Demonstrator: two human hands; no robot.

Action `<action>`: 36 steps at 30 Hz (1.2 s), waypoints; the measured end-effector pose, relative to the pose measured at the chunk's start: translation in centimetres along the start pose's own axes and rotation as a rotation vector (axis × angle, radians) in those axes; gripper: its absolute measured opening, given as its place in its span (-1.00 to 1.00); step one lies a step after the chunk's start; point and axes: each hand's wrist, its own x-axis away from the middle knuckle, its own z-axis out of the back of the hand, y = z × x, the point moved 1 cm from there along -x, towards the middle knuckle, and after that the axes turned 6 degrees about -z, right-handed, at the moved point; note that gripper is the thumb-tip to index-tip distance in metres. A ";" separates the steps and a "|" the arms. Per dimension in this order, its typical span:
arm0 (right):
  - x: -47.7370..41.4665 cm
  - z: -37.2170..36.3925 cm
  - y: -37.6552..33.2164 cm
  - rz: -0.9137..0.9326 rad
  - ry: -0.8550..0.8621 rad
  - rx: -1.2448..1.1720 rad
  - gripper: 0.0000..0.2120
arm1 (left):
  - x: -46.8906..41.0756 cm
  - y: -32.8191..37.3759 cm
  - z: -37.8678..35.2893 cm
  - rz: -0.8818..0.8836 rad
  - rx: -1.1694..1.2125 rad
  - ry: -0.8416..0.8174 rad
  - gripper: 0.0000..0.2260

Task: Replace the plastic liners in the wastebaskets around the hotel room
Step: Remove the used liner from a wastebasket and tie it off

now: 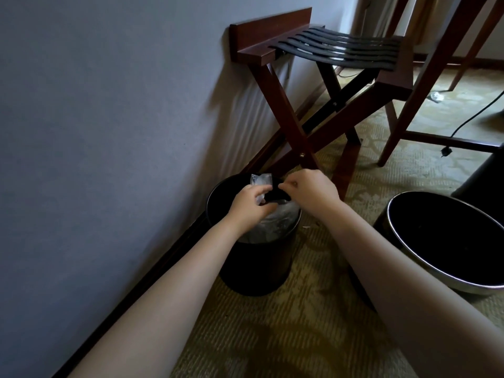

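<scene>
– Liner (pixel 266 222) of clear plastic: where is it now?
– It is inside the black wastebasket (pixel 253 266), crumpled, and one piece of it stands up above the far rim. The wastebasket stands upright on the patterned carpet (pixel 300 323), just beside the wall (pixel 109 132).
– And the hands?
– Both are over the opening. The left hand (pixel 246 205) has curled fingers and pinches the plastic near that raised piece. The right hand (pixel 311 190) is also curled, thumb and forefinger together at the far rim, but I cannot tell if they hold plastic there.
– What is around it?
– Behind the wastebasket stands a wooden luggage rack (pixel 286 118) with black straps, its back against the wall. To the right, apart from the first one, is a second wastebasket (pixel 436 266) with a shiny metal rim, and I see no plastic in it. Further back, a black cable (pixel 469 118) lies on the carpet, and a small crumpled white paper (pixel 436 96) is near it.
</scene>
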 end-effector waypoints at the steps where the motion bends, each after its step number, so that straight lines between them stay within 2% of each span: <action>1: -0.1 0.5 -0.3 0.016 -0.024 -0.048 -0.81 | -0.1 0.2 -0.1 -0.003 0.025 -0.028 -0.49; 5: -0.1 2.5 -2.1 0.141 -0.047 -0.143 -0.94 | -0.1 0.9 -1.0 -0.072 0.036 -0.075 -0.49; 8: 0.3 3.1 -3.7 0.271 -0.116 -0.053 -0.94 | 0.2 1.8 -1.7 -0.084 0.075 -0.014 -0.63; 9: 0.5 3.2 -4.2 0.314 -0.141 -0.021 -0.94 | 0.1 2.0 -1.8 -0.097 0.014 0.002 -0.70; 11: 0.7 3.2 -4.5 0.366 -0.149 -0.078 -0.96 | 0.5 2.9 -1.7 -0.031 -0.004 0.055 -0.87; 12: 0.5 3.4 -4.5 0.345 -0.114 -0.172 -0.94 | 0.4 2.8 -1.5 -0.099 -0.038 0.126 -0.96; 13: 0.4 3.7 -4.4 0.288 -0.063 -0.284 -0.91 | 0.4 2.7 -1.3 -0.088 -0.047 0.097 -0.87; 14: 0.1 3.9 -3.9 0.212 -0.012 -0.396 -0.90 | 0.4 2.3 -1.3 -0.163 -0.115 0.095 -0.83; 16: -0.6 3.9 -2.6 0.049 0.011 -0.517 -0.86 | 0.8 2.1 -1.0 -0.099 -0.016 -0.016 -0.81; 18: -0.9 3.3 -1.0 -0.049 -0.131 -0.484 -0.73 | 0.8 2.1 -0.6 -0.073 0.077 -0.044 -0.76; 21: -0.2 1.9 0.4 -0.135 -0.398 -0.495 -0.65 | 0.9 2.0 -0.2 -0.167 0.021 -0.078 -0.60; 25: 0.3 0.7 1.0 -0.199 -0.496 -0.591 -0.77 | 1.4 1.7 -0.1 -0.180 -0.005 -0.188 -0.78; 27: 0.4 0.3 1.0 -0.208 -0.496 -0.624 -0.82 | 1.5 1.8 -0.3 -0.183 -0.033 -0.205 -0.80; 31: 0.4 -0.1 1.0 -0.229 -0.389 -0.686 -0.90 | 1.9 1.9 -0.4 -0.216 0.006 -0.149 -0.80; 34: 0.4 0.1 1.0 -0.242 -0.317 -0.665 -0.89 | 1.6 1.6 0.1 -0.202 -0.011 0.006 -0.97; 36: 0.4 0.2 0.9 -0.226 -0.277 -0.639 -0.90 | 1.4 1.1 0.4 -0.191 -0.041 0.086 -0.92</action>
